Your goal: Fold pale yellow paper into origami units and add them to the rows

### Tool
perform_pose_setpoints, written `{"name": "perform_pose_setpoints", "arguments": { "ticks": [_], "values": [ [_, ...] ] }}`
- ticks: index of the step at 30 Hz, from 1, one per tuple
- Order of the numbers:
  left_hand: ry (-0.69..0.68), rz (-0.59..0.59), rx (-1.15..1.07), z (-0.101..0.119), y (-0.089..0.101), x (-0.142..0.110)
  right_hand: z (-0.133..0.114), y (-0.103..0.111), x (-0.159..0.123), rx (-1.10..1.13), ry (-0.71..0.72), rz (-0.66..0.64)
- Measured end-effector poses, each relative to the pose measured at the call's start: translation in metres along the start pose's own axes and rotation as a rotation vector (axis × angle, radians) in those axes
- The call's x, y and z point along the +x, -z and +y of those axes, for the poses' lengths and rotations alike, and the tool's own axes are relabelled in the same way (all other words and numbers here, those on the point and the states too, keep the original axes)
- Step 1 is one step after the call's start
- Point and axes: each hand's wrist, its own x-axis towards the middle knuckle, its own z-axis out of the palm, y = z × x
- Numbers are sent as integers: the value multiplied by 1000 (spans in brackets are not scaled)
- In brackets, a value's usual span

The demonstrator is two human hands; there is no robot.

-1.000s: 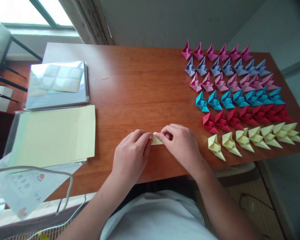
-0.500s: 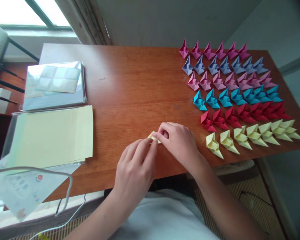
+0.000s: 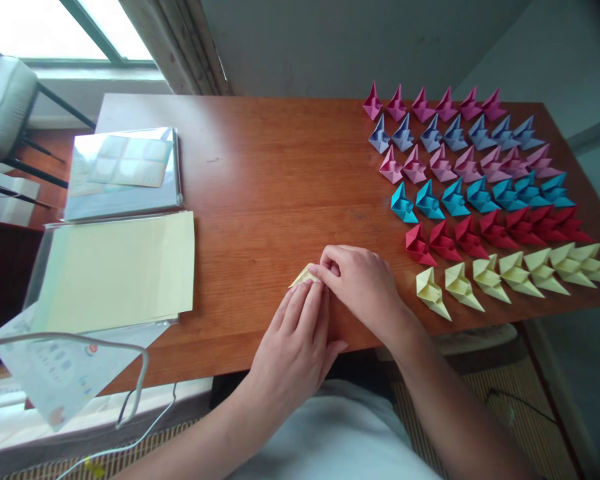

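Note:
A small piece of folded pale yellow paper (image 3: 306, 275) lies on the wooden table near its front edge, mostly covered by my fingers. With fingers stretched out and its thumb apart, my left hand (image 3: 295, 337) rests its fingertips on the paper's near side. My right hand (image 3: 357, 280) is closed, thumb and forefinger at the upper right corner of the same paper. To the right of my hands, a row of pale yellow origami pieces (image 3: 464, 288) stands on the table. The paper's underside and the exact fold are hidden.
Rows of red (image 3: 445, 241), turquoise (image 3: 454, 199), pink (image 3: 442, 164), lavender (image 3: 431, 135) and magenta origami pieces (image 3: 422, 107) fill the table's right side. At left lie yellow paper sheets (image 3: 115, 273), a plastic-wrapped pack (image 3: 123, 193) and a grey cable (image 3: 80, 339).
My left hand has opened out from a pinch; its fingers now lie straight along the paper's near side with the thumb apart. My right hand stays at the paper's corner. The view has shifted slightly.

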Motion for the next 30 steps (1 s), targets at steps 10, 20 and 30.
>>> {"name": "perform_pose_setpoints", "arguments": {
  "ticks": [10, 20, 30],
  "values": [
    [-28, -13, -45, 0, -6, -3, 0, -1, -1, -18, 1, -2],
    [5, -41, -76, 4, -6, -2, 0, -2, -1, -21, 7, 8],
    [70, 211, -259, -15, 12, 2, 1, -9, -7, 25, 27, 95]
  ]
}}
